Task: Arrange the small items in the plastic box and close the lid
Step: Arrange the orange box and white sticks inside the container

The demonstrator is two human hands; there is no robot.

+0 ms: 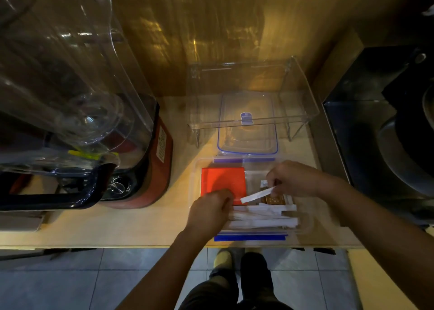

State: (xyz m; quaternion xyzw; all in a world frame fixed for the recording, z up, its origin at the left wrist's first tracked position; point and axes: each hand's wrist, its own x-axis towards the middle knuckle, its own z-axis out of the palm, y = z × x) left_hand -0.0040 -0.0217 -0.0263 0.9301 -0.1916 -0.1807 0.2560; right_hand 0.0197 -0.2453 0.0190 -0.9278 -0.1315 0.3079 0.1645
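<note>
In the box point(196, 187) I pinch a white strip point(257, 195) with my right hand point(296, 178) while my left hand point(209, 212) grips the strip pile point(263, 218); strips poking above the rim could block the lid point(247, 131) behind it.

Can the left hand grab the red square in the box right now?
Probably yes. The left hand is already inside the open plastic box, right at the near edge of the red square. The lid lies off behind the box and nothing covers the square, though the fingers seem busy with the white strips.
</note>
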